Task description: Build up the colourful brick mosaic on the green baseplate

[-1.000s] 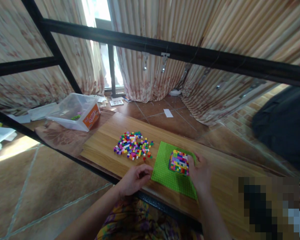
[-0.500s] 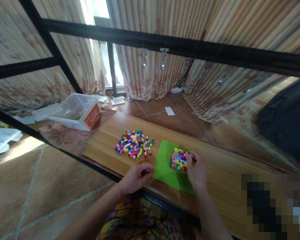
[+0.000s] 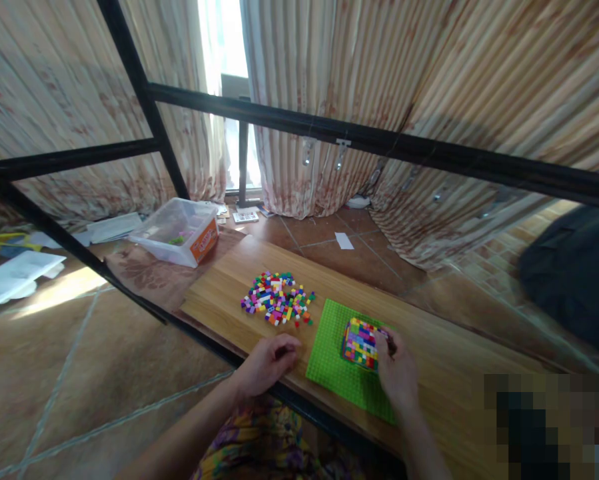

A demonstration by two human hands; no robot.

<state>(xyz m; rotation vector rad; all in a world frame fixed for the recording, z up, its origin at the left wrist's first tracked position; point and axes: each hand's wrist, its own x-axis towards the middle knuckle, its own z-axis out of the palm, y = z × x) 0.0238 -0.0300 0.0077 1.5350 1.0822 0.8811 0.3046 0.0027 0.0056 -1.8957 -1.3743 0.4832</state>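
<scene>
A green studded baseplate (image 3: 329, 353) lies on the wooden tabletop. On it stands a low block of multicoloured toy bricks (image 3: 360, 343), packed together in a rough square. My right hand (image 3: 398, 373) is at the right side of this block, thumb and fingers closed at its upper right edge; whatever they pinch is hidden. Left of the baseplate, my left hand (image 3: 266, 367) hovers near the table's front edge, fingers loosely curled, thumb apart, nothing visible in it. Beyond it, a loose pile of small coloured bricks (image 3: 278, 298) is spread on the wood.
A clear plastic bin (image 3: 166, 243) with an orange label stands past the table's left end. Black metal bars (image 3: 289, 120) cross in front of the curtains (image 3: 309, 180). White paper (image 3: 344, 241) lies on the tiled floor. A dark rounded object (image 3: 574, 280) is at the right.
The whole view has shifted, so the scene sits lower and slightly to the right. My right hand stays at the brick block's edge; my left hand is a little farther from the baseplate.
</scene>
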